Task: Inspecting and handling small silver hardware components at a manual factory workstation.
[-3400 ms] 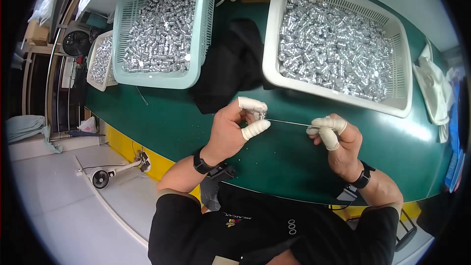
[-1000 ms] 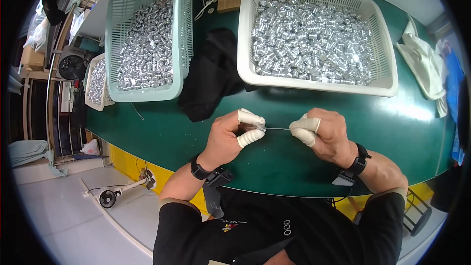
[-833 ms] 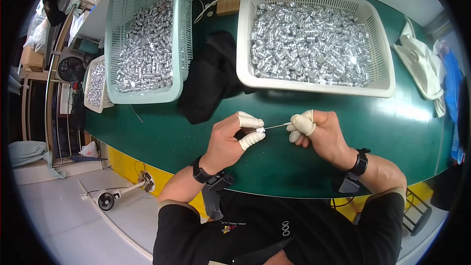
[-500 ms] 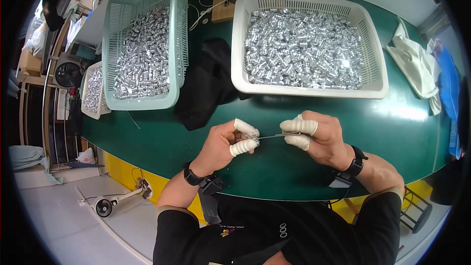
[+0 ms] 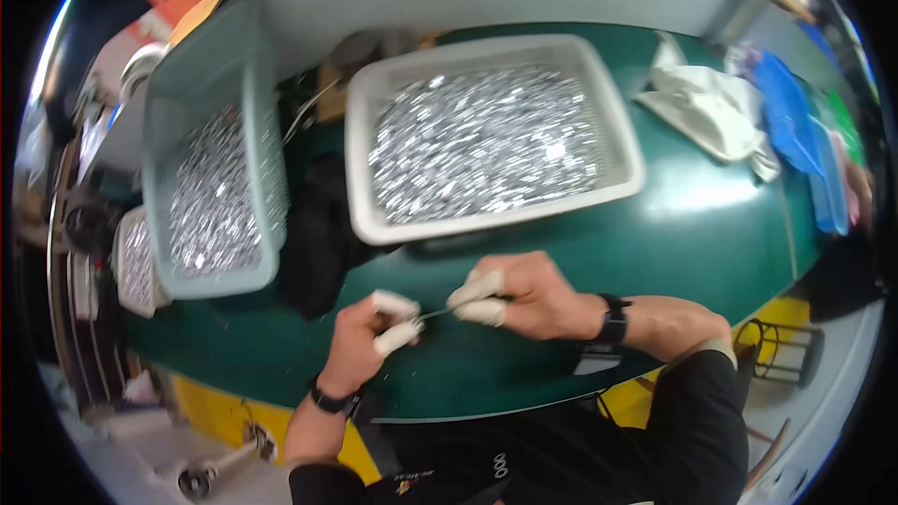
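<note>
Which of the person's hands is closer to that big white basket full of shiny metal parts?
The right hand. It sits just below the white basket near its front rim, while the left hand is lower and further left, farther from it. Both pinch a thin wire.

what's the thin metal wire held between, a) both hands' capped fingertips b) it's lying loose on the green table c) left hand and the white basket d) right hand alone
a: the thin wire runs from the left hand to the right hand, pinched by white-capped fingertips on each side, above the green table and short of the white basket.
</note>
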